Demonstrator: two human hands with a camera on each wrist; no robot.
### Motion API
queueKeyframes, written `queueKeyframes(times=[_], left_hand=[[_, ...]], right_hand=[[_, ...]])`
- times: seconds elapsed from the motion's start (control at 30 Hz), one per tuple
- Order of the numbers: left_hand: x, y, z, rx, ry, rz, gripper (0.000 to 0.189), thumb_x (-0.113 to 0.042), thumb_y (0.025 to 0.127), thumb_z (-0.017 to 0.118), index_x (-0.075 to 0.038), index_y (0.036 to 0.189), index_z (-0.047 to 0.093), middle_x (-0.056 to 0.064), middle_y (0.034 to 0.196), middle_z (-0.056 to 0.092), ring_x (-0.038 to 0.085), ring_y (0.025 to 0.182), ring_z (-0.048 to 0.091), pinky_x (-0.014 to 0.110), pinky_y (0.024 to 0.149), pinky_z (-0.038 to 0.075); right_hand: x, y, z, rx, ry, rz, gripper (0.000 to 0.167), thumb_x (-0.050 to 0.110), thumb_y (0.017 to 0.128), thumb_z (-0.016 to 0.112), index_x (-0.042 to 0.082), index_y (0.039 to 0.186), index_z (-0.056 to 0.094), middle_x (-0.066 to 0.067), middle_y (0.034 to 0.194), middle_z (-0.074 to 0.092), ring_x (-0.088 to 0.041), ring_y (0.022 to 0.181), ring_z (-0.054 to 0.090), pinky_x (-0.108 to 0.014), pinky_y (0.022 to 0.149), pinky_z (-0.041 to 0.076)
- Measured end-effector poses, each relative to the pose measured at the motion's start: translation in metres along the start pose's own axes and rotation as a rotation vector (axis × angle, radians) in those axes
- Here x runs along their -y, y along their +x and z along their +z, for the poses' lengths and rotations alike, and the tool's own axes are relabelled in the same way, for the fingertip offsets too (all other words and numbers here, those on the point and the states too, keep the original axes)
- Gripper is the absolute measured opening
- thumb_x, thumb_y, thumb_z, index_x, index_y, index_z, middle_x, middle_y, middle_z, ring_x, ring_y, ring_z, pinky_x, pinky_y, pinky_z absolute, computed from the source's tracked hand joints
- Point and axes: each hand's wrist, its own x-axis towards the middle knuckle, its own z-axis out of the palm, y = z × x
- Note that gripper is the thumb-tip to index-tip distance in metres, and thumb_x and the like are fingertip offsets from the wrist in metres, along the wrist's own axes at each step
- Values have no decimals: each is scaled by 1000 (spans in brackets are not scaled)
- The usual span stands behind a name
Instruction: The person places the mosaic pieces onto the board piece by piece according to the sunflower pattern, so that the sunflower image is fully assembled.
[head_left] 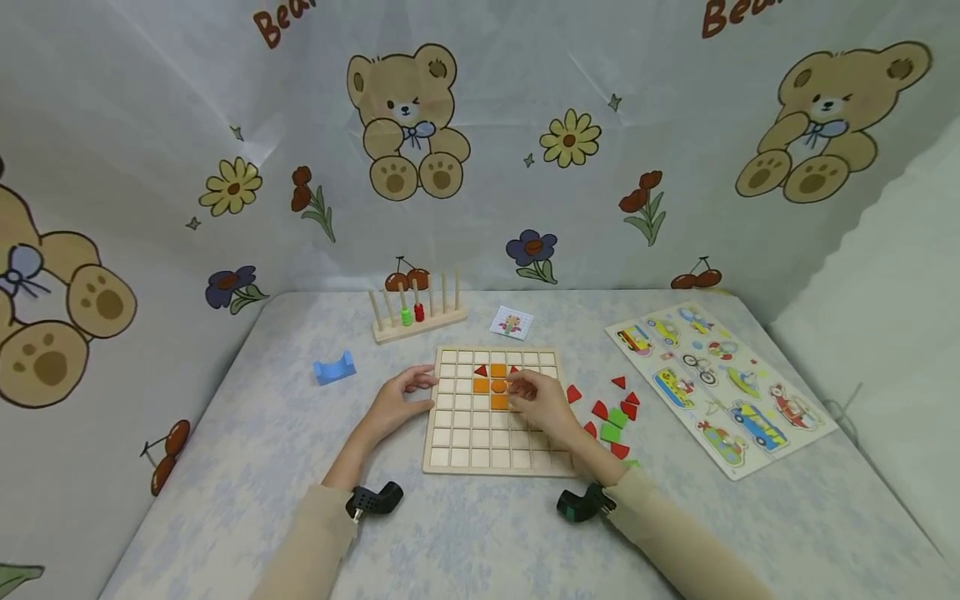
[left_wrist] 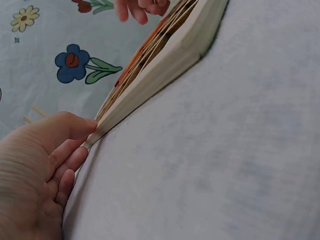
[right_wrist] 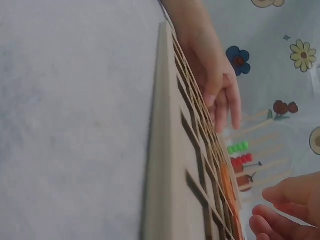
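A wooden grid board (head_left: 450,442) lies flat on the table. My left hand (head_left: 393,408) rests against its left edge, thumb and fingertips touching the wood; in the left wrist view the thumb (left_wrist: 75,125) meets the rim. Over the grid, my right hand (head_left: 542,404) has its fingertips beside an orange round piece (head_left: 498,387). No piece shows between thumb and fingers in the right wrist view (right_wrist: 290,207), though the fingertips cover part of the grid. Orange squares (head_left: 498,370) surround the round piece, and a red triangle (head_left: 482,371) sits at the upper left.
Loose red pieces (head_left: 600,409) and green squares (head_left: 611,432) lie right of the board. A picture puzzle board (head_left: 637,367) is farther right. Behind stand a peg rack (head_left: 420,325) with beads and a small pattern card (head_left: 512,322). A blue holder (head_left: 334,368) sits left.
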Motion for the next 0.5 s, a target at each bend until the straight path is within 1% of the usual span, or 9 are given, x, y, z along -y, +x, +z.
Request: queueKeyframes(times=[0.1,0.23,0.27,0.37,0.5], left_hand=[[1,-4,0,-1,2,-19,58,-7,88,73,-7,142,52,13,125,68,29,116,60,42,103,40],[4,-4,0,8,-9,-14,58,-7,88,73,-7,143,52,12,126,68,29,117,60,43,103,40],[4,-3,0,10,-4,-2,58,-8,89,73,-7,143,52,13,126,68,29,117,60,43,103,40],[3,-1,0,11,-11,2,58,-9,89,73,-7,143,52,13,126,67,30,117,60,43,103,41],[2,1,0,11,-10,5,58,-8,89,73,-7,143,52,14,126,67,30,117,60,44,102,41]], right_hand=[[-6,-5,-15,-64,-55,11,27,-4,87,70,-7,113,68,-18,92,71,-22,80,63,-22,70,50],[-20,-10,-41,-147,-127,43,28,-3,87,71,-8,114,67,-19,94,71,-28,83,64,-24,71,51],[-24,-11,-48,-160,-135,55,28,-3,87,70,-8,114,67,-21,95,71,-31,85,65,-25,72,52],[-37,-14,-69,-189,-172,80,29,-4,87,68,-10,116,66,-24,99,71,-35,89,65,-27,73,52],[-56,-16,-96,-236,-251,135,32,-6,87,64,-10,119,64,-27,106,69,-38,95,64,-36,79,52]])
